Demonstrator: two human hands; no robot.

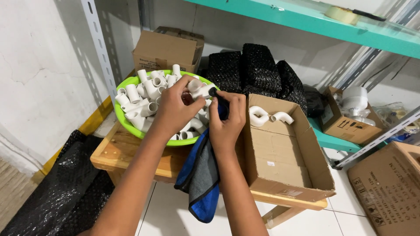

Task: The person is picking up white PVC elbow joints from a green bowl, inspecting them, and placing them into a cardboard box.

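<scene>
My left hand (175, 107) grips a white plastic pipe elbow (197, 88) above a lime green basin (127, 122) heaped with several more white pipe fittings (146, 94). My right hand (227, 118) holds a blue and grey cloth (202, 175) bunched at the fingers against the elbow; the rest of the cloth hangs down past the table edge. Just to the right stands an open cardboard box (284, 161) with two white elbows (267, 116) lying at its far end.
Basin and box rest on a low wooden table (127, 155). Behind are a closed cardboard box (168, 48), black wrapped bundles (258, 70) and a teal shelf (306, 17). More cartons (387, 188) stand at right, black plastic sheeting (65, 188) at left on the floor.
</scene>
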